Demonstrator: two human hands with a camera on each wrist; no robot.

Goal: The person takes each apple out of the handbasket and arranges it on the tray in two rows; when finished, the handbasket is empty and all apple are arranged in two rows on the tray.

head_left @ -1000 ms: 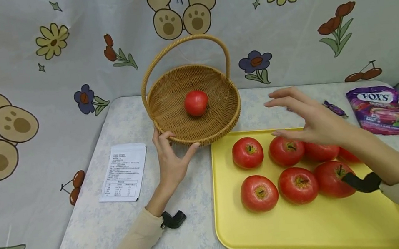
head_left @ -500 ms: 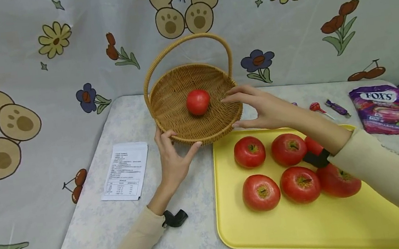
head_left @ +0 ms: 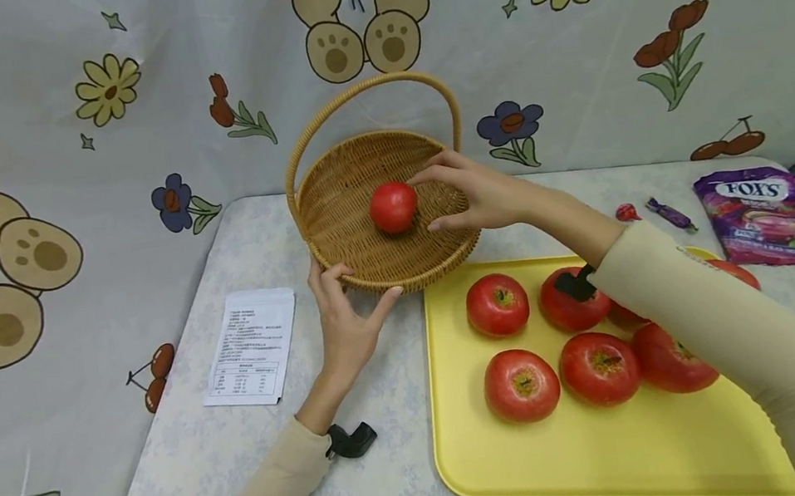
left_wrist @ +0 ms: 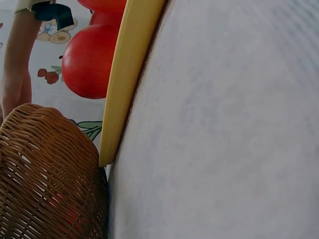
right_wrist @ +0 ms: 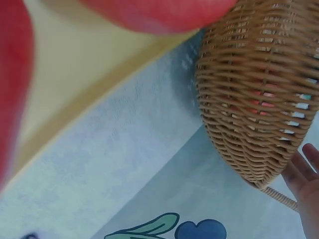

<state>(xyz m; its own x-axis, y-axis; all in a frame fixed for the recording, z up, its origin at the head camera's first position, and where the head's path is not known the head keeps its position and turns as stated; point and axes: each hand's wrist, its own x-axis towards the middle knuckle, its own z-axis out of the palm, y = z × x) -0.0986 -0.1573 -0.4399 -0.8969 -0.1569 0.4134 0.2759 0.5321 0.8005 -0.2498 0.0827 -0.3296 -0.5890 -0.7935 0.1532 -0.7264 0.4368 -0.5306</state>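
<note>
A wicker basket [head_left: 361, 257] with a tall arched handle leans toward me at the back of the table. One red apple [head_left: 394, 207] lies inside it. My left hand [head_left: 347, 322] grips the basket's near left rim, fingertips over the edge and thumb along the front. My right hand [head_left: 484, 193] reaches in over the basket's right rim, its fingers spread and holding nothing. Its index fingertip is right at the apple's right side. In the right wrist view the basket's woven side [right_wrist: 259, 89] hides most of the apple, and part of the right hand [right_wrist: 304, 181] shows beyond.
A yellow tray [head_left: 591, 457] bearing several red apples [head_left: 521, 385] stands to the right, partly under my right sleeve. A white printed packet [head_left: 252, 347] lies on the left. Wrapped candies [head_left: 670, 214] and a purple FOX'S bag [head_left: 763, 217] lie at the back right. Patterned cloth hangs behind.
My right hand has moved left from above the tray, over the basket's rim, to beside the apple inside. The left hand keeps its grip on the rim, and the basket has hardly moved.
</note>
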